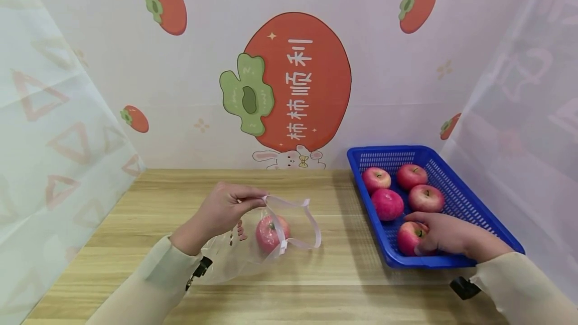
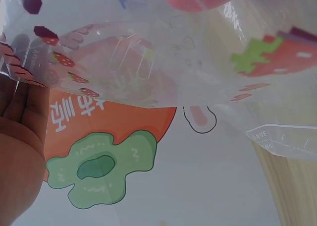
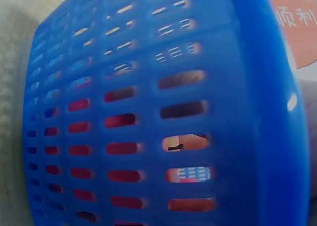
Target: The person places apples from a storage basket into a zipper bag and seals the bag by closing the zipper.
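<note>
My left hand (image 1: 217,214) pinches the rim of a clear plastic bag (image 1: 221,262) between thumb and fingers. The bag's white-edged mouth gapes toward the right, and a red apple (image 1: 267,237) lies inside it. Over at the right, my right hand (image 1: 453,234) reaches into a blue basket (image 1: 433,262) and grips an apple (image 1: 408,238) at its near end. In the left wrist view, the bag (image 2: 198,52) shows strawberry prints beside the hand (image 2: 22,156). The basket's slotted wall (image 3: 143,132) fills most of the right wrist view, hiding the right hand's fingers.
Several other apples sit in the basket, including a darker pink one (image 1: 387,204) and a paler one (image 1: 426,198). The wooden table (image 1: 149,204) meets a printed back wall (image 1: 379,89), with patterned sheets at both sides.
</note>
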The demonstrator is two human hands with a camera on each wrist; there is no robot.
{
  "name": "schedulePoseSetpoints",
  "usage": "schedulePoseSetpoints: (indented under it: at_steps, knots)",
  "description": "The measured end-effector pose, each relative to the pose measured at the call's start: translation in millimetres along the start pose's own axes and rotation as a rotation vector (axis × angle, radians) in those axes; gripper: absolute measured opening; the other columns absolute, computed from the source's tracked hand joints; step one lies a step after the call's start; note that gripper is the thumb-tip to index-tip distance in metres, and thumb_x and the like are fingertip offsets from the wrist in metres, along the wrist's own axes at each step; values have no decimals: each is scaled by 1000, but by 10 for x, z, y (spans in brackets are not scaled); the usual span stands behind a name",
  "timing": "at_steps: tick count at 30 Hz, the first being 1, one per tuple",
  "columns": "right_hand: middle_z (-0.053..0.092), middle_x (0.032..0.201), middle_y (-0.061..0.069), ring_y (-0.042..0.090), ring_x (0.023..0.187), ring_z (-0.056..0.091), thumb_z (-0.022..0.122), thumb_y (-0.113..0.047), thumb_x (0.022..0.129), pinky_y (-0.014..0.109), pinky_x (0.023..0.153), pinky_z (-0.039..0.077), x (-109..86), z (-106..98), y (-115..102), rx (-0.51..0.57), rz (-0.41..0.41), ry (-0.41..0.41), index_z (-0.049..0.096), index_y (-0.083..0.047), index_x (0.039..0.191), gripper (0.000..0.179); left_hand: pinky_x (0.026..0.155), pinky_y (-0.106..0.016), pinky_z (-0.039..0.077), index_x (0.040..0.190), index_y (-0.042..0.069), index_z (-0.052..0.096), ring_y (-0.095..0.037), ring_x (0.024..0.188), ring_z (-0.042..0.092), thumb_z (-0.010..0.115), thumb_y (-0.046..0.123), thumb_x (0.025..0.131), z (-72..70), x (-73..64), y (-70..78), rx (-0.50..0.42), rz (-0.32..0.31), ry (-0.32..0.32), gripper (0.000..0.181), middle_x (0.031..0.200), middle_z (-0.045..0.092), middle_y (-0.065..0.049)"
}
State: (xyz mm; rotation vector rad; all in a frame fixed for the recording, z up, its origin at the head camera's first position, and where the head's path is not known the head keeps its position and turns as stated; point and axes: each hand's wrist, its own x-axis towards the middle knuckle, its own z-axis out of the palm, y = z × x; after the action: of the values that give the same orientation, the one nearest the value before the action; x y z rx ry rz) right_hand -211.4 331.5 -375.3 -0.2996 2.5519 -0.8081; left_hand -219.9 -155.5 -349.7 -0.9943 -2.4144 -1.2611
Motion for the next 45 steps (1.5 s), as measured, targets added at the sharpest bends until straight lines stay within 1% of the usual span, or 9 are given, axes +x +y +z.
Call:
schedulePoseSetpoints:
  at_steps: [8, 13, 16, 23, 28, 32, 35, 41, 45]
  knots:
    - [61, 107, 8, 28, 95, 54, 82, -15, 73, 40, 78, 43, -32, -36, 6, 48, -1, 39, 54, -4, 138, 72, 72, -29, 57, 105, 7, 79, -7, 88, 70, 80, 5, 84, 9, -1, 0, 5, 9, -2, 22, 97, 75, 1]
    - [55, 125, 21, 38, 109, 49, 80, -28, 81, 47, 83, 45, -163, -148, -50, 51, 11, 108, 42, -4, 150, 82, 71, -28, 56, 105, 6, 79, -8, 87, 70, 80, 5, 84, 8, -1, 15, 7, 25, 1, 21, 96, 75, 0]
    - [49, 135, 25, 42, 117, 45, 80, -34, 84, 50, 85, 45, -237, -184, -122, 67, -28, 185, 38, -8, 152, 84, 68, -29, 56, 104, 7, 79, -8, 83, 69, 80, 6, 84, -1, -2, 18, 21, 38, 1, 20, 95, 75, 4]
    - [60, 118, 14, 29, 101, 58, 81, -34, 84, 37, 74, 52, -347, -115, -533, 114, -133, 328, 44, -18, 149, 77, 67, -29, 55, 103, 9, 80, -7, 86, 68, 80, 8, 85, 0, 2, 10, 48, 69, 5, 19, 96, 74, 10]
    - [59, 119, 14, 29, 101, 58, 85, -40, 80, 40, 76, 52, -362, 41, -938, 62, -192, 385, 46, -22, 148, 80, 71, -28, 55, 102, 11, 81, -7, 87, 69, 80, 8, 85, 7, 8, 13, 42, 73, 5, 17, 96, 74, 10]
    - [58, 126, 10, 28, 107, 56, 86, -40, 77, 43, 83, 50, -270, 248, -1174, 83, -255, 358, 50, -28, 145, 78, 71, -29, 55, 101, 12, 81, -8, 86, 68, 80, 8, 85, 11, 7, 11, 26, 70, 4, 16, 95, 74, 10]
    - [60, 124, 5, 24, 107, 57, 87, -36, 75, 42, 85, 50, -138, 432, -1288, 141, -276, 314, 52, -31, 142, 75, 70, -29, 54, 100, 13, 81, -8, 85, 68, 80, 8, 85, 11, 4, 7, 17, 70, 5, 16, 94, 73, 11]
    - [63, 116, 5, 25, 101, 58, 89, -28, 73, 38, 80, 52, 127, 735, -1491, 325, -237, 214, 55, -25, 141, 76, 66, -28, 54, 101, 11, 80, -8, 81, 67, 79, 9, 86, 21, 6, 4, 13, 54, -1, 15, 94, 73, 11]
    - [62, 115, 6, 27, 100, 57, 88, -25, 73, 38, 78, 53, 258, 870, -1597, 408, -250, 152, 55, -21, 141, 75, 64, -27, 54, 102, 10, 80, -8, 79, 67, 80, 9, 86, 28, 10, 25, 12, 39, -4, 16, 94, 73, 11]
